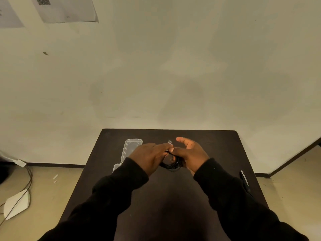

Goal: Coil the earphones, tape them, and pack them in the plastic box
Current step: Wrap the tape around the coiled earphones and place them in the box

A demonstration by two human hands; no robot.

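While both hands are meeting above the dark rectangular table (pixel 173 197), the right hand (pixel 188 153) and left hand (pixel 150 156) are pinching the black coiled earphone cable (pixel 172 164); the clear lidded plastic box (pixel 130 150) is lying open just left.

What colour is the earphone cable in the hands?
Black, coiled earphone cable; seen in the head view.

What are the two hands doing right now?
Left hand: closed, pinching the coiled black earphone cable.
Right hand: partly closed, with the same coil looped round it, thumb raised.
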